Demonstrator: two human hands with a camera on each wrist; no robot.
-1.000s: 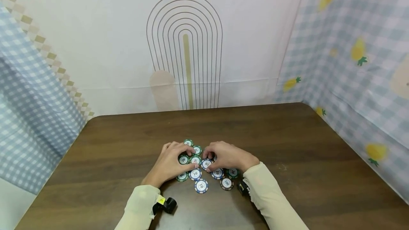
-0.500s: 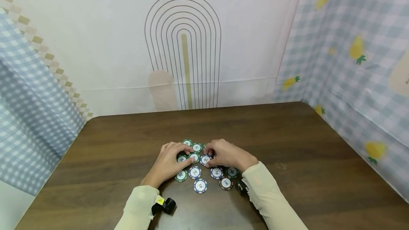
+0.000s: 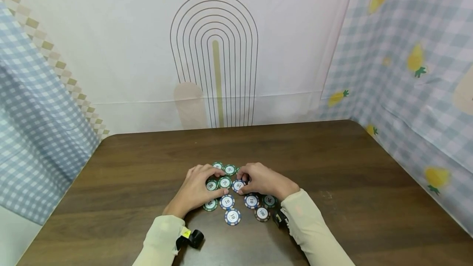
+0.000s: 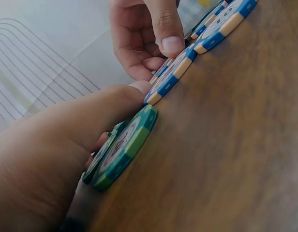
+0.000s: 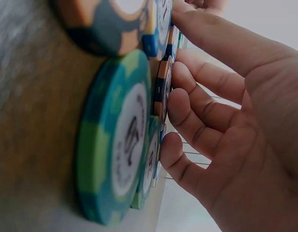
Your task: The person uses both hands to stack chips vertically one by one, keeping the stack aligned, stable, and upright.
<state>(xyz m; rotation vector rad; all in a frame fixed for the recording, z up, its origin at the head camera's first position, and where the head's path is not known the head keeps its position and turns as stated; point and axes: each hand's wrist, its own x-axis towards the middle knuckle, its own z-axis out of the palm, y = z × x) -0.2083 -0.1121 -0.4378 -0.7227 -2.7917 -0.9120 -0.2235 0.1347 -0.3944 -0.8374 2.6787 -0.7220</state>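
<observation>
Several poker chips lie in a loose cluster on the wooden table. My left hand (image 3: 196, 187) is over its left side, thumb and index finger spread around a green poker chip (image 3: 225, 182). In the left wrist view, that thumb's tip is right at the upper edge of a blue poker chip (image 4: 177, 73). My right hand (image 3: 267, 180) holds a blue-and-white poker chip (image 3: 237, 185) between thumb and index finger, in the middle of the cluster. Its other fingers curl loosely over the chips on the right, close above a green chip (image 5: 127, 145) in the right wrist view.
Nearer me lie two blue chips (image 3: 232, 217), a brown-edged chip (image 3: 262, 214) and a green chip (image 3: 210, 205). Two more green chips (image 3: 230, 170) sit beyond the fingers. A patterned cloth (image 3: 288, 52) hangs behind the brown table (image 3: 148, 147).
The blue chip at my right hand has shifted slightly away from me. The green chips in the middle have moved a little farther too. My left thumb pressed on the green chip, then drew back toward me.
</observation>
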